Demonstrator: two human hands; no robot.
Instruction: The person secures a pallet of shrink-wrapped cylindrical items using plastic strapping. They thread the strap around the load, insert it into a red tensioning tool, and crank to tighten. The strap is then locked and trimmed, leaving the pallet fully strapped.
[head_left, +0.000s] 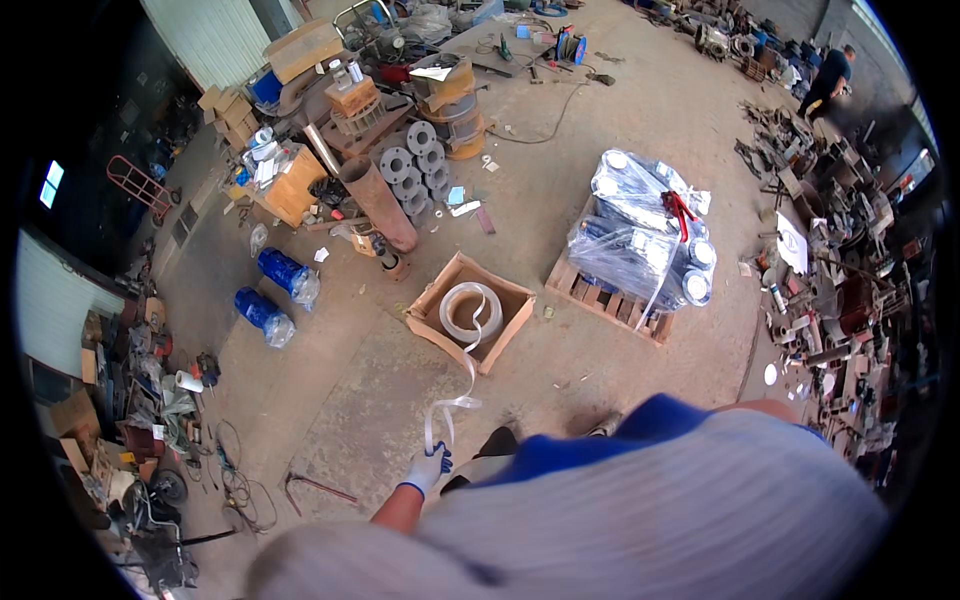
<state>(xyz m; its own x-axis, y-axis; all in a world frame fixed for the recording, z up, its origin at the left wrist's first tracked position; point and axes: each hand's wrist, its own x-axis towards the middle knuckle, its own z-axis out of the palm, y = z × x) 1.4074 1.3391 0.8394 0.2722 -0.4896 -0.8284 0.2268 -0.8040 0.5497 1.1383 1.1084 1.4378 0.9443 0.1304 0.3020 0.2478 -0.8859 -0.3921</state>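
Observation:
My left hand point(427, 471), in a white and blue work glove, is closed around a length of white strap point(457, 402). The strap runs up in loose curls to a coil of strapping point(449, 318), which lies in an open cardboard box point(424, 328) on the floor in front of me. A bit of my bare right arm point(765, 408) shows past my shirt; the right hand itself is out of sight. Ahead to the right, a wooden pallet point(592, 290) carries blue and white parts wrapped in clear film point(625, 245), with a red-handled tool point(680, 214) on top.
Two blue cylindrical parts point(284, 274) with plastic-wrapped ends lie to the left. Grey flanged pipe pieces point(408, 180) are stacked beside a rusty pipe point(378, 205). A bent metal bar point(322, 488) lies near my left arm. Scrap lines the right side, where another person point(828, 80) stands far back.

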